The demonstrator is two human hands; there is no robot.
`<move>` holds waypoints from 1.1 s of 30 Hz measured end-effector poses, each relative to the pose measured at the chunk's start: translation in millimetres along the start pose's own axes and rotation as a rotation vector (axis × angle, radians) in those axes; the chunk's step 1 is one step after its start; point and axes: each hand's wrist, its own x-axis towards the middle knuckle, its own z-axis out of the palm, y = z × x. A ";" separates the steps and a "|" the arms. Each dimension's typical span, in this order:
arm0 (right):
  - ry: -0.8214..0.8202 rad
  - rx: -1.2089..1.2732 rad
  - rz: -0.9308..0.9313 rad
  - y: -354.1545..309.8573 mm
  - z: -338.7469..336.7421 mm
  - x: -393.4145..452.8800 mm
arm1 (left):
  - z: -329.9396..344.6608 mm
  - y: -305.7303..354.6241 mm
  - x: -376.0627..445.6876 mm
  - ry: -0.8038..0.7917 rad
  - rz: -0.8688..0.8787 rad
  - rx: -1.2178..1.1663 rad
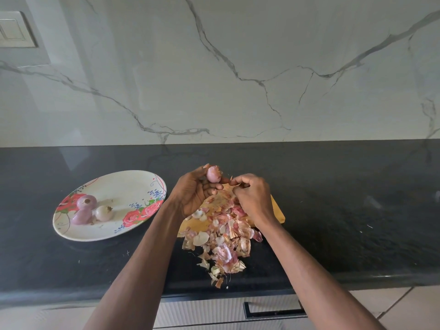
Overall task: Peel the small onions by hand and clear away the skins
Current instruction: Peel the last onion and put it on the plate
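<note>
While the left hand cradles a small pinkish onion up at its fingertips, the grip is curled snug around it, thumb on the far side and fingers tucked beneath. Just beside it, the right hand has its fingers bunched tight, the grip pinching a thin strip of papery skin that reaches back towards the onion; whether that strip is torn free or attached I cannot tell. Both hands hover above a wooden board, mostly hidden beneath them, and the onion sits above the board's far edge, clear of the surface.

Below the hands, a loose heap of peelings covers the board and spills off its near edge onto the black tabletop, trailing towards the front lip. Off to the left, well apart from the hands, a floral plate rests on the tabletop with three peeled onions clustered on its left side, touching or nearly touching one another. Behind it all rises a veined marble wall, with a switch plate at upper left, and a drawer handle shows below the tabletop edge.
</note>
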 end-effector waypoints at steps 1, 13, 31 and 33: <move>0.011 0.018 -0.024 -0.9 -0.3 -0.8 | -1.1 0.2 0.0 -0.001 -0.008 -0.012; 0.029 0.095 -0.166 -4.4 -0.9 -5.1 | -0.8 -10.5 0.2 -0.031 0.049 0.354; 0.134 0.183 -0.033 0.6 3.6 -1.5 | 4.4 -13.0 0.2 -0.038 0.075 0.332; 0.173 0.159 -0.039 2.4 3.5 0.0 | 2.2 -11.5 2.7 -0.020 0.051 0.254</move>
